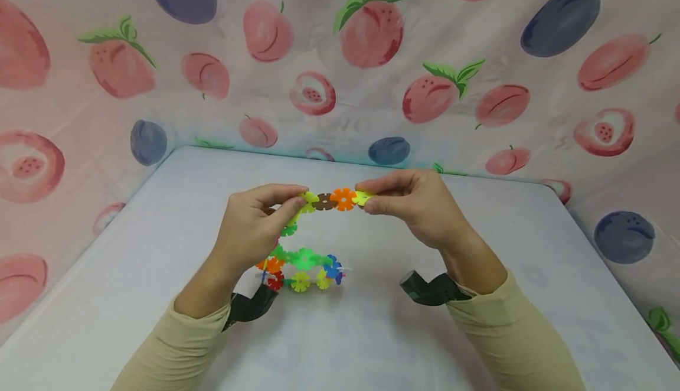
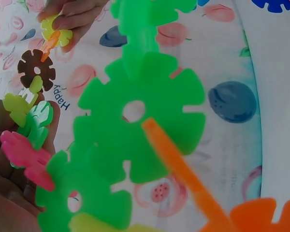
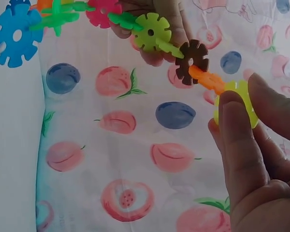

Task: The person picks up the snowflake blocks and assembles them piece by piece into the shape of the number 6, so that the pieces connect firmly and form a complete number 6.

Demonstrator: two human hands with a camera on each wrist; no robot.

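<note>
A chain of notched snowflake discs stretches between my two hands above the table. My left hand [image 1: 247, 222] pinches a yellow-green disc [image 1: 308, 202] near the chain's bend. Beside it come a brown disc [image 1: 324, 202] and an orange disc [image 1: 344, 199]. At the right end a yellow disc [image 3: 237, 104] is pinched between thumb and fingers of my right hand [image 1: 425, 205]. Below the left hand hangs the rest of the joined discs, with a pink disc [image 2: 26, 154], green discs [image 2: 140, 116], a blue disc [image 3: 17, 36] and several others. My left hand partly hides this lower part.
A white-covered table [image 1: 478, 332] lies beneath, with a fruit-patterned cloth [image 1: 319, 42] standing around its back and sides. A black wrist camera [image 1: 252, 305] is on the left wrist and another black camera [image 1: 430, 289] on the right.
</note>
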